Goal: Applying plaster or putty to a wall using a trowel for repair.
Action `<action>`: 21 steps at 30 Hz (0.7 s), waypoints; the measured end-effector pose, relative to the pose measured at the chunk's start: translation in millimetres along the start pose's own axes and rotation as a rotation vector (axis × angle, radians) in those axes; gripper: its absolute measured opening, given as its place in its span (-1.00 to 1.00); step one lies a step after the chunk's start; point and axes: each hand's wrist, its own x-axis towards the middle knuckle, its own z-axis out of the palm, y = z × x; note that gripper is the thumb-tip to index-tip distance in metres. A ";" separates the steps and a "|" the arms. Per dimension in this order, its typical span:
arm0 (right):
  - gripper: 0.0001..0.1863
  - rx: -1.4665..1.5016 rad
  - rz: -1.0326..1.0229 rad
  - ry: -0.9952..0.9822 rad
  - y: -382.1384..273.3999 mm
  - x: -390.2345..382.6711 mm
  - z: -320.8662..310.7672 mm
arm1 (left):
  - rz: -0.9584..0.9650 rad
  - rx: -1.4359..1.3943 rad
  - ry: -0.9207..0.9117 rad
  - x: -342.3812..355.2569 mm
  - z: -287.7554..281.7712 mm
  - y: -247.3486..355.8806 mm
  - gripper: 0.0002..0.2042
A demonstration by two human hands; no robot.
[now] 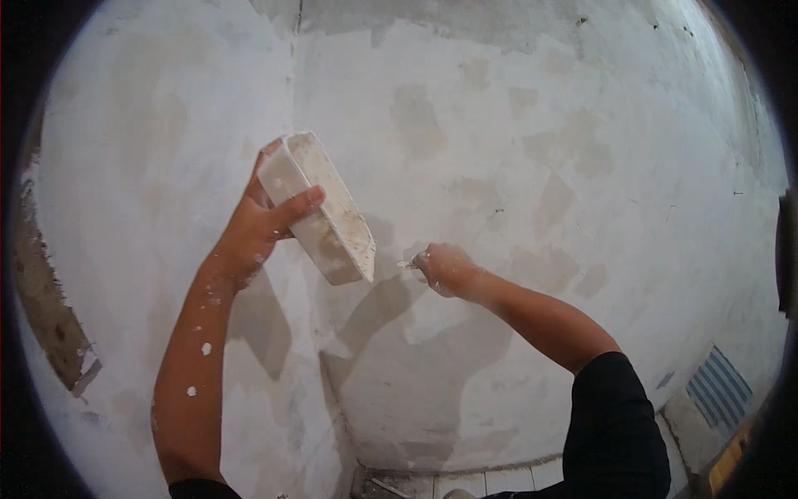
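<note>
My left hand [258,218] grips a white rectangular plastic tub [303,220], tilted, its thumb over the near rim and its fingers behind. Whitish, lumpy plaster coats the inside of the tub. To the right of it, my right hand [449,269] is closed around what looks like a putty knife [406,264], most of it hidden by the fingers. Its pale end points left, close to the wall [432,328]; whether it touches cannot be told. White spots of plaster dot my left forearm.
Two plastered walls meet in a corner [293,91] behind the tub, with greyer patches on the right wall. White tiles [461,484] run along the bottom. A blue striped panel [720,387] sits low at the right. At the far left is a brown, rough-edged area [51,312].
</note>
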 end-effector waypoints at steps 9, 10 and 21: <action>-0.78 -0.031 0.027 0.514 17.1 68.3 -114.6 | -0.081 -0.023 0.228 11.0 25.2 -1.8 -0.19; -0.78 -0.030 0.010 0.534 23.6 81.9 -120.4 | -0.044 -0.047 0.261 10.0 25.8 -4.3 -0.20; -0.84 -0.041 0.303 0.881 67.5 135.6 -197.9 | 0.026 -0.079 0.274 5.4 15.6 0.6 -0.20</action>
